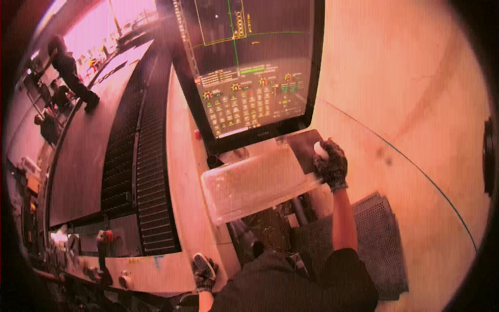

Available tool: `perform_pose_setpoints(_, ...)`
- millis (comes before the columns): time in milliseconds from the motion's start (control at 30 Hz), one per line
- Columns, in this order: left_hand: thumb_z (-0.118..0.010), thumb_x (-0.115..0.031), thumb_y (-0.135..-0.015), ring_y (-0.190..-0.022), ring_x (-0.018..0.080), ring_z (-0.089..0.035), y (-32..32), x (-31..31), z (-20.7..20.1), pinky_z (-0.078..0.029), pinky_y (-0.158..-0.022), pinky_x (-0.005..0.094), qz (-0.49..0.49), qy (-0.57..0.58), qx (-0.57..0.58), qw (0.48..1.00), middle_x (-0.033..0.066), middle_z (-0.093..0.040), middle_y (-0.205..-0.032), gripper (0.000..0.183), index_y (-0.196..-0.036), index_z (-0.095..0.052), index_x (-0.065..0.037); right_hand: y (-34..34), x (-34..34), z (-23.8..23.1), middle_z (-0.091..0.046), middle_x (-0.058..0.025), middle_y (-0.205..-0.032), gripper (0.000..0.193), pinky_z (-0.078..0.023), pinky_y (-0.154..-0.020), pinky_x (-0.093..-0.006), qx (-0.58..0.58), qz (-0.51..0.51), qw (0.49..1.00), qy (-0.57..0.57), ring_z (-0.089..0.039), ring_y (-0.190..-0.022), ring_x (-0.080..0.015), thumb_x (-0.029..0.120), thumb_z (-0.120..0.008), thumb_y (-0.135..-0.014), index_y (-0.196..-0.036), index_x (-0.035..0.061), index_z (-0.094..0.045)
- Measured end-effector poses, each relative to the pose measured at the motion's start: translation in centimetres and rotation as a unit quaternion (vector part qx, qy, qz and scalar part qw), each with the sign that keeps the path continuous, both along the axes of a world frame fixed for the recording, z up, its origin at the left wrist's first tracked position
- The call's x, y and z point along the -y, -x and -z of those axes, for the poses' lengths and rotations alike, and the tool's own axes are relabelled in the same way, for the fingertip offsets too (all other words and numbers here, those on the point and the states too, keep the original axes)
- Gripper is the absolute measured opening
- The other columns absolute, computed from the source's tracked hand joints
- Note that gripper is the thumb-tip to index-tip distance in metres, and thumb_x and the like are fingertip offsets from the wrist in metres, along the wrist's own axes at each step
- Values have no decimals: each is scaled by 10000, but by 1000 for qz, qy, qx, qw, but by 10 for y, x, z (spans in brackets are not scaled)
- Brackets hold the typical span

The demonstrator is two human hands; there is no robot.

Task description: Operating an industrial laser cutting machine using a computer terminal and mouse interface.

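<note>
My right hand (pixel 332 165), in a dark patterned glove, is closed over a white computer mouse (pixel 320 150). The mouse rests on a dark pad (pixel 301 147) at the right end of a pale shelf (pixel 254 182). Above that shelf stands a large monitor (pixel 260 104) with a dark drawing and rows of small icons. Low in the view, beside the pale machine frame, my gloved left hand (pixel 204 281) is closed around a small dark oblong thing (pixel 203 264) with a pale rim. Its exact kind is unclear.
To the left runs a long machine bed (pixel 156 171) with dark ribbed slats. A red-topped fitting (pixel 106 236) sits at its near end. A perforated dark panel (pixel 377 242) lies right of my arm. Far left, a person (pixel 70 67) stands beyond the machine.
</note>
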State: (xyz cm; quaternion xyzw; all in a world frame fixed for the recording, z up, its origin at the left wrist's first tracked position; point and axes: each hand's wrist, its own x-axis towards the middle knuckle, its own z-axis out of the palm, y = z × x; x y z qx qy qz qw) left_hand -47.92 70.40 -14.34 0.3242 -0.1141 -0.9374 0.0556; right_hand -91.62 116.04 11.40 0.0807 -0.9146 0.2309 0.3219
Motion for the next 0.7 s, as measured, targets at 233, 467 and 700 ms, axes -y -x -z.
perform_pose_setpoints(233, -385, -396, -1104, -1147, 192, -576, 5, 5, 5, -442, -1016, 475, -7, 79, 111, 991, 22, -608, -1247, 361, -1389, -550, -246, -6, 4, -2, -699, -181, -1225, 432, -517, -1008, -447, -3, 45, 999, 27, -658, -1133, -362, 242, -813, -751, -1154, 106, -737)
perform_pose_setpoints(467, -427, -336, -1097, -1158, 177, -546, -9, 21, 30, -352, -1098, 477, 38, 16, 26, 999, -28, -616, -1221, 318, -1363, -583, -257, -3, 1, 3, -681, -204, -1267, 463, -510, -1021, -462, -8, 41, 999, 6, -642, -1170, -387, 256, -821, -753, -1192, 142, -723)
perform_pose_setpoints(700, -438, -420, -1076, -1095, 213, -592, 12, -1, 4, -384, -1062, 480, 50, 142, 150, 977, -11, -650, -1144, 332, -1316, -608, -265, 0, -2, 5, -664, -221, -1302, 449, -502, -1031, -474, 15, 43, 998, -35, -634, -1191, -396, 293, -791, -783, -1205, 159, -717)
